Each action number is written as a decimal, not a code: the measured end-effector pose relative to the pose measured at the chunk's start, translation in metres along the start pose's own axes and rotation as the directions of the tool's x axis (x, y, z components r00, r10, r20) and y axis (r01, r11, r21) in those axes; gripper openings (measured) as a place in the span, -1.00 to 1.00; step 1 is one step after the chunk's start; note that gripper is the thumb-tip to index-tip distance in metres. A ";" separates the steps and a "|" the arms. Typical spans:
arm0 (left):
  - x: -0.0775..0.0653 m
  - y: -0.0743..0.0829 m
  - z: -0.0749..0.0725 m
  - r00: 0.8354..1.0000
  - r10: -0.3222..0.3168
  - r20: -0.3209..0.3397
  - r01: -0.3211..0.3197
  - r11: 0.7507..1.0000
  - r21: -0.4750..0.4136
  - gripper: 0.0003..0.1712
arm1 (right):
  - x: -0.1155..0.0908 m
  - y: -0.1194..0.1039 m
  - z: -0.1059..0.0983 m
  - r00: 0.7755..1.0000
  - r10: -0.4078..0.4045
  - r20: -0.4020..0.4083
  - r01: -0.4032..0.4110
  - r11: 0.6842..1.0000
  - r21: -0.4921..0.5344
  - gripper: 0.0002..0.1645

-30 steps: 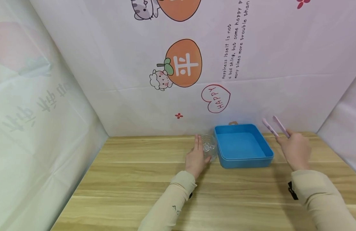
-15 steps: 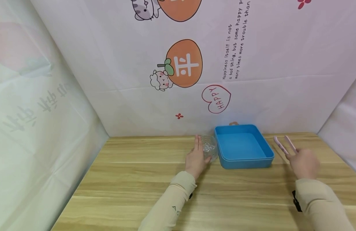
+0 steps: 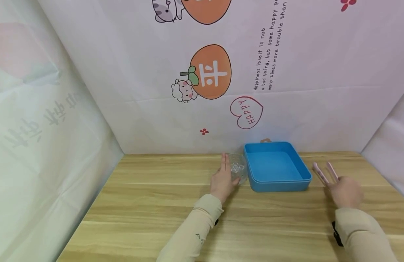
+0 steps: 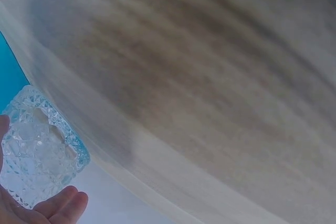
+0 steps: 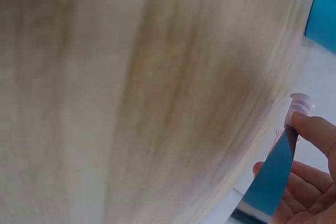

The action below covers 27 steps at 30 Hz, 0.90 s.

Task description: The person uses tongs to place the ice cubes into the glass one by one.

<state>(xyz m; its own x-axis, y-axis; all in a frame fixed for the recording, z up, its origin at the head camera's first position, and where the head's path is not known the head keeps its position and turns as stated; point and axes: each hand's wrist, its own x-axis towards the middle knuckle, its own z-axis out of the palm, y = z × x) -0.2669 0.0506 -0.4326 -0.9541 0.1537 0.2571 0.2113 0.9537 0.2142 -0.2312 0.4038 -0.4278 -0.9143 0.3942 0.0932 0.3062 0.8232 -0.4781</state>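
A clear cut-glass cup [image 3: 238,169] stands on the table against the left side of a blue box [image 3: 280,186]. My left hand [image 3: 220,185] holds the cup, two fingers along its left side and the thumb at its near right. The left wrist view shows the faceted glass cup [image 4: 44,145] between thumb and fingers [image 4: 65,205]. To the right of the box, my right hand [image 3: 346,193] grips pale pink tongs [image 3: 321,173], whose two arms are spread and point away from me. In the right wrist view, a shiny strip of the tongs [image 5: 270,174] reflects blue.
The blue box is open-topped and shows a bare floor inside. A wood-grain table [image 3: 149,203] extends left and toward me. Right behind the box and cup rises a white printed cloth backdrop [image 3: 156,120], with white cloth walls at both sides.
My right hand has moved down and slightly right with the tongs, from beside the box's back corner to low over the table. My left hand and the cup have stayed put.
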 end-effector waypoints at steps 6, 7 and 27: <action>0.001 0.002 -0.001 1.000 0.001 0.007 -0.001 1.000 0.004 0.09 | 0.001 0.003 0.002 1.000 0.019 0.017 -0.018 1.000 -0.016 -0.38; 0.001 0.002 -0.001 1.000 0.002 0.007 -0.002 1.000 0.005 0.09 | 0.001 0.004 0.002 1.000 0.022 0.022 -0.021 1.000 -0.012 -0.39; 0.005 -0.002 -0.002 0.995 0.015 0.097 -0.020 0.999 0.048 0.12 | 0.001 0.007 0.002 0.992 0.047 0.115 -0.045 0.999 -0.017 -0.32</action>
<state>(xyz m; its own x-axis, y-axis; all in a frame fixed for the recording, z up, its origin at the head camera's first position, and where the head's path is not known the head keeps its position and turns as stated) -0.2715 0.0492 -0.4295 -0.9668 0.1925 0.1681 0.2199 0.9618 0.1630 -0.2307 0.4094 -0.4329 -0.9232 0.3830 -0.0304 0.3520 0.8115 -0.4665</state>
